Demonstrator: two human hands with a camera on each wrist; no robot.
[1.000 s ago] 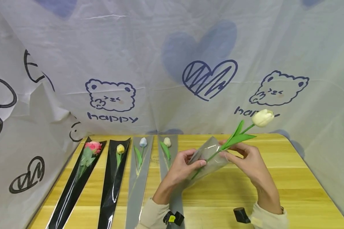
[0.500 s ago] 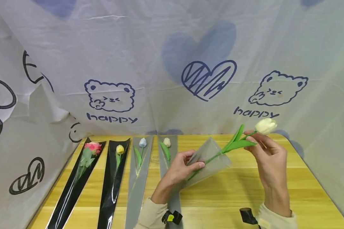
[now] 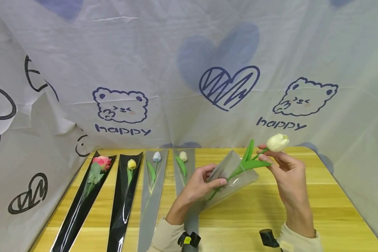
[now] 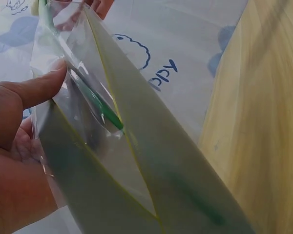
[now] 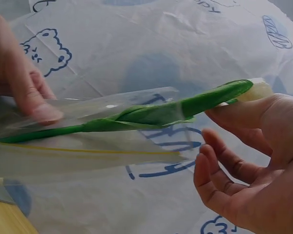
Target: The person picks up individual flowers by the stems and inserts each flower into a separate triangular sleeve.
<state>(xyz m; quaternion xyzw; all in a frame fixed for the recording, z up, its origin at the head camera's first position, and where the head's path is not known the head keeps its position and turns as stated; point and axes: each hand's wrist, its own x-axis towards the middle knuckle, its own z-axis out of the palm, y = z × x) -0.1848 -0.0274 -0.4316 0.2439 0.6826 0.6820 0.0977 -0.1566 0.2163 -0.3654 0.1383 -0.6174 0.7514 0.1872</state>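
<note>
A white artificial tulip [image 3: 277, 142] with green leaves slants up to the right, its stem inside a grey, clear-fronted flower sleeve [image 3: 239, 180]. My left hand [image 3: 199, 182] grips the sleeve low down, thumb on the clear front. Just below the bloom, my right hand [image 3: 288, 171] pinches the tulip's stem between thumb and fingers. In the left wrist view the green stem [image 4: 95, 100] runs down behind the clear film, between yellow-edged grey flaps. The right wrist view shows the leaves [image 5: 156, 114] partly within the sleeve mouth, and the bloom mostly hidden by my thumb.
To the left, several wrapped flowers lie in a row on the wooden table [image 3: 327, 196]: a pink one [image 3: 102, 162] and a yellow tulip [image 3: 132, 163] in black sleeves, a blue tulip [image 3: 157, 156] and a white tulip [image 3: 183, 156] in grey. A printed cloth [image 3: 176, 105] hangs behind.
My right hand has moved from the sleeve mouth up to the stem below the bloom. Since then the tulip has slid down and left, its leaves now partly inside. The left hand stays nearly still.
</note>
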